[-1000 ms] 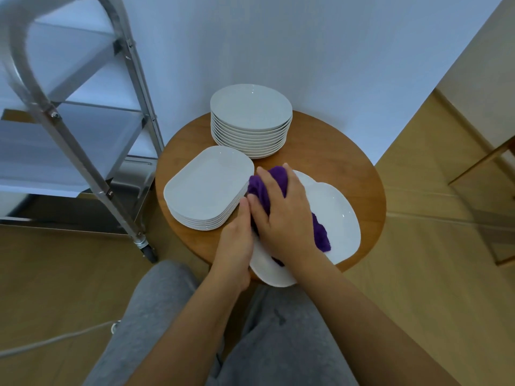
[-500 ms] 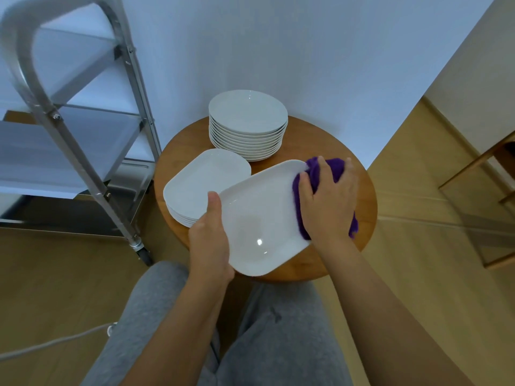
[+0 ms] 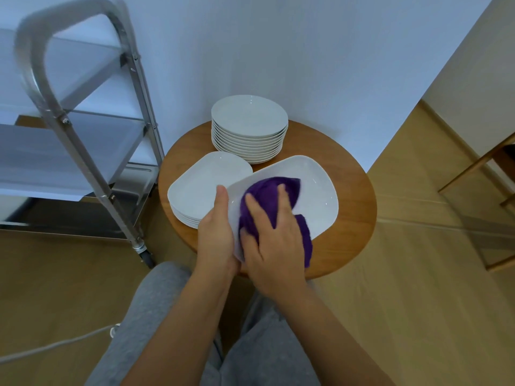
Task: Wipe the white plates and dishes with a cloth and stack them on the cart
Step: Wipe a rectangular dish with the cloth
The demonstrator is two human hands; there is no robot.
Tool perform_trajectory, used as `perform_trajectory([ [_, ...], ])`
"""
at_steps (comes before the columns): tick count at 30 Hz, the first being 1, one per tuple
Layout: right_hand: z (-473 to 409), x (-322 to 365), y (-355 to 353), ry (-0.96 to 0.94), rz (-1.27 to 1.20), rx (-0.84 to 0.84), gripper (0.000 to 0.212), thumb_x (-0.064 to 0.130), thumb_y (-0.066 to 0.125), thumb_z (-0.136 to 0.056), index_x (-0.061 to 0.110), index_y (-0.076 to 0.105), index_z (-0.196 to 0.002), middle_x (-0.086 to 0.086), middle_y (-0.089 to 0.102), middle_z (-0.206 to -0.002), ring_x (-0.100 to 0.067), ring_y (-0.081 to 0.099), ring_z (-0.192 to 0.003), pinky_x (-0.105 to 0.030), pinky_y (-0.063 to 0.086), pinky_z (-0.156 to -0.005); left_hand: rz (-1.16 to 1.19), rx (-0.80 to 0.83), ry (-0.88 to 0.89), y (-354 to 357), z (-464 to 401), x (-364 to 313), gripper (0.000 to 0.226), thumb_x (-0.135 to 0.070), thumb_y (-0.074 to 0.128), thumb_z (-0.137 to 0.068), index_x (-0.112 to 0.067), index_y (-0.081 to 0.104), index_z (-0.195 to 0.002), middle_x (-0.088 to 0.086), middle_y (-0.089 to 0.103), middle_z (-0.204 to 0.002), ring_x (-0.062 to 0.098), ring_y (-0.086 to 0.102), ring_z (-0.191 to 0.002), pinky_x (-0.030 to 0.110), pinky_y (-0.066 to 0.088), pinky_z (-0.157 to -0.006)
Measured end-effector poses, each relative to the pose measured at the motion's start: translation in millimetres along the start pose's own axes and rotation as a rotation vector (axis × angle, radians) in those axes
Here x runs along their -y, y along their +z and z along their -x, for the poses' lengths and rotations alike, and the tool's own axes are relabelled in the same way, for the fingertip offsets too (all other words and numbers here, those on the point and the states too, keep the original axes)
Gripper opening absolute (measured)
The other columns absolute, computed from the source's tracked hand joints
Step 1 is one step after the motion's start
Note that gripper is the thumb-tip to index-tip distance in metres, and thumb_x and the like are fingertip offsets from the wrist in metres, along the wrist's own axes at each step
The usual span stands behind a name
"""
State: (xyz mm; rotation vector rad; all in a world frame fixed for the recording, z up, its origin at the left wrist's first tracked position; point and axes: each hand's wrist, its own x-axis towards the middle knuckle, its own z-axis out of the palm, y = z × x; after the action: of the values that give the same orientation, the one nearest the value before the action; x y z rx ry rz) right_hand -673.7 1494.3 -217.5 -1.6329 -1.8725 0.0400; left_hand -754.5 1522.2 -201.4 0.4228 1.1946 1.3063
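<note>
Round wooden table [image 3: 354, 218], plate-wiping in progress.
Our left hand [image 3: 216, 235] grips the plate [image 3: 317, 190]; our right hand [image 3: 271, 246] presses the cloth [image 3: 267, 196]; hard rubbing could slip it free.

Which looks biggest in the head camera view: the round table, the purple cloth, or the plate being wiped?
1. Round table, clearly largest.
2. Plate being wiped, held nearer the camera, yet still smaller than the table.
3. Purple cloth, bunched up and partly hidden by the right hand.

A round wooden table [image 3: 354, 218] is set against the white wall [image 3: 306, 51]. At its back a stack of round white plates [image 3: 249, 128] is placed; before it, to the left, a stack of white rectangular dishes [image 3: 203, 188]. A metal shelved cart [image 3: 83, 121] is stood left of the table.
</note>
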Motion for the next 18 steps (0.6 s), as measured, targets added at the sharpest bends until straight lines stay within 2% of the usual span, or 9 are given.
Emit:
perform_trajectory([
  [3,10.2,-5.5,-11.1,-0.254,-0.156,0.169,0.048,0.034,0.053,-0.083,0.023,0.053,-0.13,-0.007,0.041,-0.146,-0.026,0.043,-0.129,-0.038,0.034,-0.102,0.018,0.01,-0.009,-8.9,-0.4,-7.9,0.029,-0.057,0.046,-0.088,-0.031,0.058,-0.087,-0.001,0.069,-0.092,0.023,0.066,-0.089,0.037,0.059,-0.071],
  [5,10.6,-18.1,-17.7,-0.41,-0.101,0.207,0.053,0.04,0.065,-0.077,0.023,0.055,-0.126,-0.007,0.044,-0.144,-0.026,0.043,-0.129,-0.035,0.032,-0.102,0.031,0.014,-0.054,-13.0,-1.1,-12.1,0.03,-0.059,0.047,-0.086,-0.031,0.058,-0.088,0.001,0.069,-0.091,0.023,0.066,-0.085,0.035,0.059,-0.061],
  [7,8.0,-32.0,-21.6,-0.548,0.017,0.229,0.065,0.04,0.078,-0.068,0.022,0.054,-0.126,-0.01,0.046,-0.141,-0.028,0.045,-0.128,-0.038,0.039,-0.099,0.025,0.024,-0.092,-14.5,-2.8,-15.7,0.031,-0.059,0.047,-0.086,-0.031,0.058,-0.093,0.003,0.068,-0.096,0.026,0.065,-0.088,0.038,0.059,-0.064],
  [9,4.2,-44.8,-25.1,-0.633,0.13,0.223,0.075,0.037,0.085,-0.062,0.022,0.051,-0.127,-0.013,0.047,-0.139,-0.028,0.042,-0.128,-0.039,0.039,-0.098,-0.038,0.067,-0.09,-16.9,-5.4,-20.2,0.03,-0.058,0.045,-0.087,-0.031,0.057,-0.094,0.005,0.068,-0.098,0.027,0.065,-0.09,0.04,0.058,-0.069],
  [11,-0.1,-58.6,-31.4,-0.666,0.191,0.179,0.076,0.032,0.085,-0.062,0.021,0.047,-0.127,-0.016,0.049,-0.137,-0.029,0.043,-0.125,-0.037,0.038,-0.097,-0.079,0.118,-0.074,-22.4,-9.2,-27.5,0.03,-0.056,0.047,-0.087,-0.03,0.056,-0.1,0.006,0.069,-0.1,0.028,0.066,-0.091,0.043,0.056,-0.074],
  [13,-3.2,-72.6,-39.5,-0.676,0.196,0.085,0.069,0.027,0.083,-0.066,0.018,0.047,-0.125,-0.02,0.053,-0.132,-0.032,0.052,-0.119,-0.038,0.045,-0.092,-0.125,0.156,-0.071,-29.0,-13.9,-39.9,0.041,-0.054,0.05,-0.086,-0.027,0.052,-0.117,0.007,0.066,-0.108,0.03,0.064,-0.097,0.047,0.054,-0.08],
  [16,-5.1,-80.4,-46.6,-0.693,0.191,-0.074,0.047,0.025,0.071,-0.079,0.014,0.049,-0.119,-0.023,0.059,-0.122,-0.032,0.055,-0.112,-0.037,0.051,-0.083,-0.219,0.171,-0.073,-32.1,-17.5,-57.5,0.052,-0.056,0.054,-0.083,-0.025,0.048,-0.125,0.007,0.065,-0.109,0.029,0.063,-0.098,0.04,0.054,-0.072],
  [18,-8.0,-77.0,-47.9,-0.652,0.204,-0.159,0.036,0.019,0.07,-0.08,0.01,0.056,-0.112,-0.024,0.064,-0.113,-0.034,0.061,-0.1,-0.036,0.054,-0.074,-0.214,0.153,-0.087,-27.5,-16.7,-59.8,0.054,-0.055,0.055,-0.083,-0.023,0.05,-0.126,0.007,0.064,-0.114,0.029,0.062,-0.101,0.042,0.053,-0.082],
])
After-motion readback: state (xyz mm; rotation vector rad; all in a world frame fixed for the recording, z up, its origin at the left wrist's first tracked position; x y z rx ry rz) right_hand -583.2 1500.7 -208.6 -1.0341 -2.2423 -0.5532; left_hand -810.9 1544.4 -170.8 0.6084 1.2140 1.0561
